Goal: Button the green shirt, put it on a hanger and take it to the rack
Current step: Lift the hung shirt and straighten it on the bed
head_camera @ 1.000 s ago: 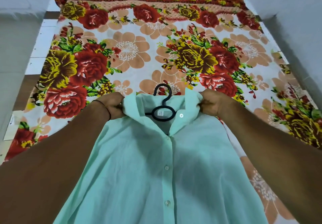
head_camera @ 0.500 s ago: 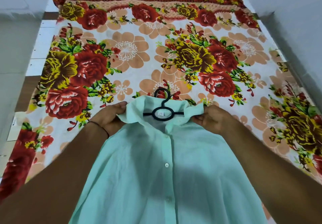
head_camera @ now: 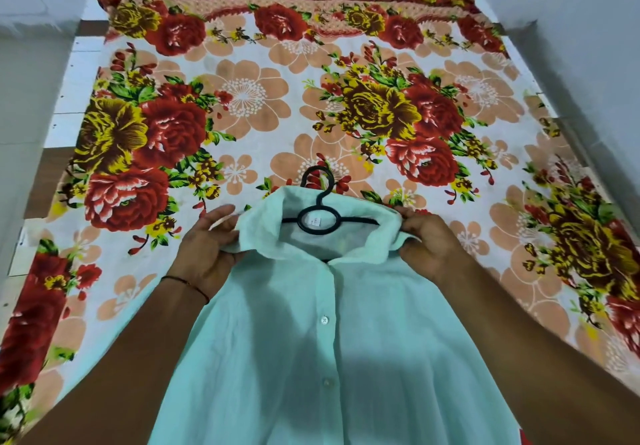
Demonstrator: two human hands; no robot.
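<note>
Green shirt (head_camera: pixel 311 358) is lying front-up on the near part of the bed, placket buttoned down the middle as far as visible; the topmost collar button is looking undone, leaving a small V at the neck. Black hanger (head_camera: pixel 317 221) is sitting inside the neck opening, its arms running under the fabric toward each shoulder, its hook (head_camera: pixel 317 180) poking out past the far edge of the collar (head_camera: pixel 263 237) onto the floral bedsheet (head_camera: pixel 242 98). That placement is making sense: the hook needs to stay free for the rack.

Left hand (head_camera: pixel 207 247) is pinching the left collar tip, fingers closing on the fabric, a thin thread band on the wrist. Right hand (head_camera: pixel 429 240) is gripping the right collar tip and shoulder edge the same way. Both are holding the collar at its outer ends, likely to spread and settle the shoulders squarely over the hanger arms so the shirt isn't slipping off when lifted.

Judgement: buttoning mostly done, hanger in, collar being tidied; lifting by the hook and carrying to the rack is what's left. No rack in view. Risk: thin fabric sliding off one hanger arm if lifted unevenly.

Bedsheet is covering the whole bed, pale walls on the left and right.
</note>
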